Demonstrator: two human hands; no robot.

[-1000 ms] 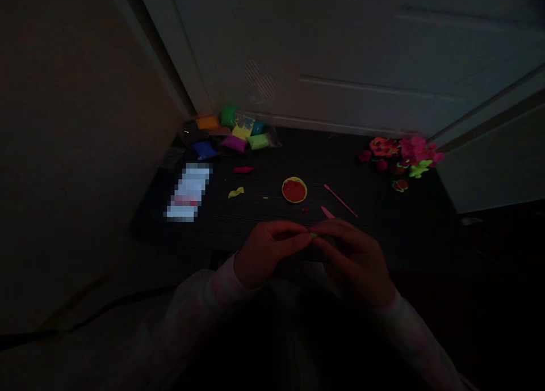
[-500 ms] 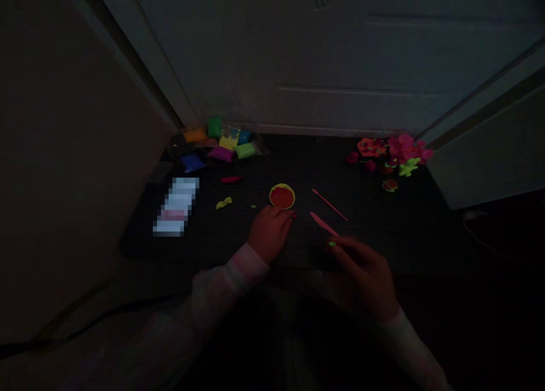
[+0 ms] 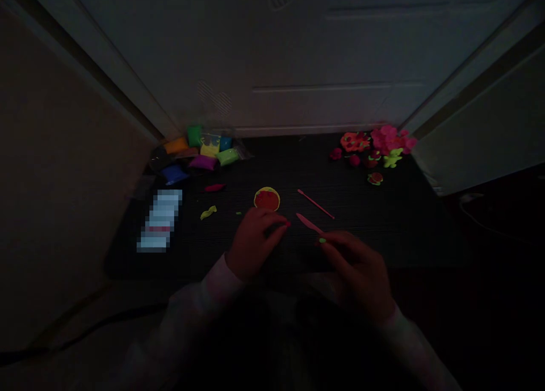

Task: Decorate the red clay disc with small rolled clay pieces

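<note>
My left hand [image 3: 256, 242] is closed in a pinch, a small red clay piece [image 3: 288, 224] at its fingertips. Just beyond its knuckles lies a round clay disc [image 3: 267, 200], red inside a yellow rim and partly covered by the hand. Between thumb and forefinger my right hand [image 3: 358, 270] holds a small green clay piece [image 3: 322, 240]. A pink plastic knife [image 3: 308, 223] lies by the right fingertips, its near end hidden by them. Beyond it rests a thin pink modelling stick [image 3: 315, 204]. The scene is very dark, so fine detail is lost.
Bags of coloured clay [image 3: 203, 163] are heaped at the back left. A blurred-out bright screen [image 3: 160, 221] lies at the left. Yellow [image 3: 208, 212] and dark pink [image 3: 215, 188] clay lumps sit nearby. Pink clay flowers [image 3: 389, 139] and small figures stand back right, before a white door [image 3: 298, 56].
The view has shifted, moving the table items leftward. My left hand has drawn back a little from the disc with the red piece at its fingertips. The right hand still holds the green piece.
</note>
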